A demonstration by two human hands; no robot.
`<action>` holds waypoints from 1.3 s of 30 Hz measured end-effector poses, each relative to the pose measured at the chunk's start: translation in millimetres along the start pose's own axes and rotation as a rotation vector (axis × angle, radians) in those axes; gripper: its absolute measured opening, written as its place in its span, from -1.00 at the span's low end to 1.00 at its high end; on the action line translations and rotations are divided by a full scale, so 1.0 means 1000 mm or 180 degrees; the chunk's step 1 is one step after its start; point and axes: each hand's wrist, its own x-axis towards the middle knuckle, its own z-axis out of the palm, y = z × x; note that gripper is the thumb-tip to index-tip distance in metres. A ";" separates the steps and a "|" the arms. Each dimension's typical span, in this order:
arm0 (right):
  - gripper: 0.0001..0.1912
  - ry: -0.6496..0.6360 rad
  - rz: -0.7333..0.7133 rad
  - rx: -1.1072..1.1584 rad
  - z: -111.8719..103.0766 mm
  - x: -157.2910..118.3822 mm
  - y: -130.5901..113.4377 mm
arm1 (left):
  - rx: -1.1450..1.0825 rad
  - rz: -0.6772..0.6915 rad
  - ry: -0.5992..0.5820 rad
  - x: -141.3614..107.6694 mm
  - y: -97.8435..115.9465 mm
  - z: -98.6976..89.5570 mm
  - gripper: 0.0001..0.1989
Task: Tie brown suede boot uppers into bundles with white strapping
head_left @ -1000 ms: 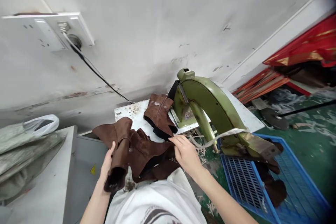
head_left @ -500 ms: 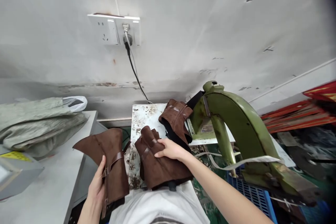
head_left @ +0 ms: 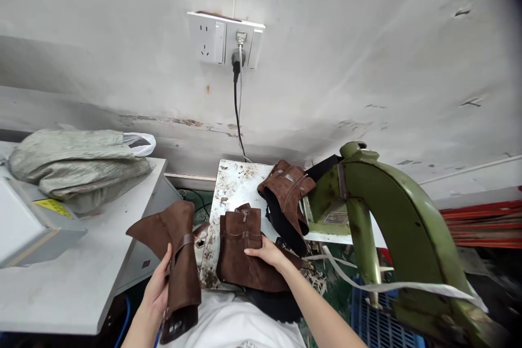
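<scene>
My left hand (head_left: 158, 278) is closed around a brown suede boot upper (head_left: 179, 250) with a strap, held up left of my lap. Its thumb lies along the near face, and the other fingers are partly hidden behind it. My right hand (head_left: 265, 254) grips a second brown boot upper (head_left: 240, 269), thumb on top, the remaining fingers out of sight. That piece lies over the near edge of the small white table (head_left: 232, 185), a zip showing on its shaft. Farther back, more brown boot uppers (head_left: 285, 187) rest against the green machine's base.
A green arched machine (head_left: 402, 209) stands at the right, a white strip (head_left: 408, 285) hanging across it above a blue crate (head_left: 367, 315). On the left white desk (head_left: 61, 293) lie a grey-green sack (head_left: 89, 166) and a box (head_left: 41, 223). A power cord (head_left: 238, 114) runs down the wall.
The right-hand boot upper has been turned over, so its zip side now shows instead of the straps. My left hand still holds its piece, and the view has swung left.
</scene>
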 end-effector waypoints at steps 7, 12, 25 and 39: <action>-0.45 -0.0243 -0.0004 0.0589 0.036 0.007 -0.036 | 0.0165 0.0140 0.0265 0.001 -0.003 0.007 -0.56; -0.41 -0.0584 -0.0106 0.0504 0.004 -0.039 -0.090 | 0.0273 0.0036 0.0212 -0.012 0.008 0.007 -0.58; -0.59 -0.0971 0.0280 -0.1081 -0.046 0.043 -0.080 | 0.0170 0.0193 0.0208 -0.007 -0.005 -0.005 -0.58; -0.45 -0.0931 -0.0101 -0.0531 0.032 0.040 -0.029 | 0.1408 0.0591 -0.0408 0.012 0.009 0.066 -0.52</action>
